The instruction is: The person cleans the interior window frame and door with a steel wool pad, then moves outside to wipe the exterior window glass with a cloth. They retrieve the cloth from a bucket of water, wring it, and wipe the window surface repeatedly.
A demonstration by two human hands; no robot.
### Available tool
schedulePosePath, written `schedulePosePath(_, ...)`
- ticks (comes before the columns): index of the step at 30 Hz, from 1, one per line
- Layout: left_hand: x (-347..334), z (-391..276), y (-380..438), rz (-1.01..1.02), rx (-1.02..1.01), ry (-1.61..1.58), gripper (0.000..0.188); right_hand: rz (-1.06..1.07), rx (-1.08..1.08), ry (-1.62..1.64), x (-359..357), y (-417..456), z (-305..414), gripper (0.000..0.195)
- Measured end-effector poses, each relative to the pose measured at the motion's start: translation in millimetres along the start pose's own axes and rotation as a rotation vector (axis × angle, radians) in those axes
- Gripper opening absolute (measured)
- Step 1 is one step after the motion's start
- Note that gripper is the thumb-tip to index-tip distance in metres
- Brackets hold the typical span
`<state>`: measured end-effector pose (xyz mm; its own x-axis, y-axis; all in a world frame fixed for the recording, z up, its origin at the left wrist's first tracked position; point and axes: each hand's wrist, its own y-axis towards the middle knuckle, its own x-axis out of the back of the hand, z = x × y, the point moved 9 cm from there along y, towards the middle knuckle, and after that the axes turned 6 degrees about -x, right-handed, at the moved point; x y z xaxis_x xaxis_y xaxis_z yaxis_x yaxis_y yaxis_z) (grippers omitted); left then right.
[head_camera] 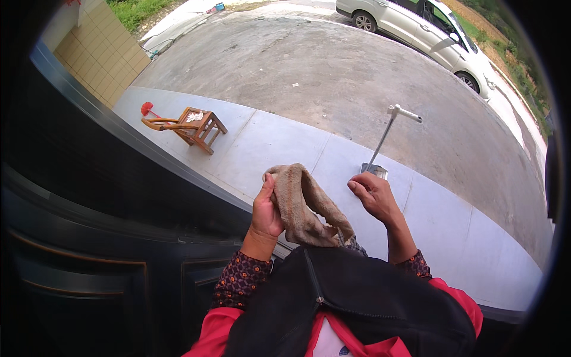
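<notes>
My left hand (266, 214) grips a worn beige-brown towelling cloth (290, 203) by its upper left edge, thumb on the near side. The cloth hangs in a loose loop with a ragged hole, and its lower end drops out of sight behind my dark jacket front (379, 290). To the right of the cloth and apart from it, my right hand (372, 194) is raised with its fingers curled in; nothing shows in it. Just beyond that hand, a grey pole with a T-shaped top (382, 138) rises from a small box-like base (380, 172).
A dark panelled door (89, 259) stands close on my left. On the pale paving (267, 134) stands a wooden chair (209, 127) with a crumpled white item (195, 116) on its seat; a red round-headed brush (146, 108) is beside it. A white car (424, 35) is parked beyond.
</notes>
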<state>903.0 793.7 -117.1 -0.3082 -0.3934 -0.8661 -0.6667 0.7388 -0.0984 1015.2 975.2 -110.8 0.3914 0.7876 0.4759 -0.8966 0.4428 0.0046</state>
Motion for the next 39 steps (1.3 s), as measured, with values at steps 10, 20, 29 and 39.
schedulePosePath(10,-13.5,-72.5,117.9,-0.208,-0.363,0.301,0.05,0.9,-0.082,0.855,-97.8,192.3,24.0,0.046)
schedulePosePath(20,45.4,-158.9,206.0,-0.344,-0.513,0.478,0.041,1.094,-0.551,0.917,-220.6,297.5,-3.0,0.042)
schedulePosePath(29,159.9,-303.7,266.8,-0.553,-0.434,0.838,0.024,0.766,-0.214,0.589,-209.6,524.4,36.8,0.02)
schedulePosePath(39,259.4,-420.5,293.6,-1.141,-0.075,1.549,0.031,0.716,0.083,0.444,-274.4,689.3,96.7,0.011)
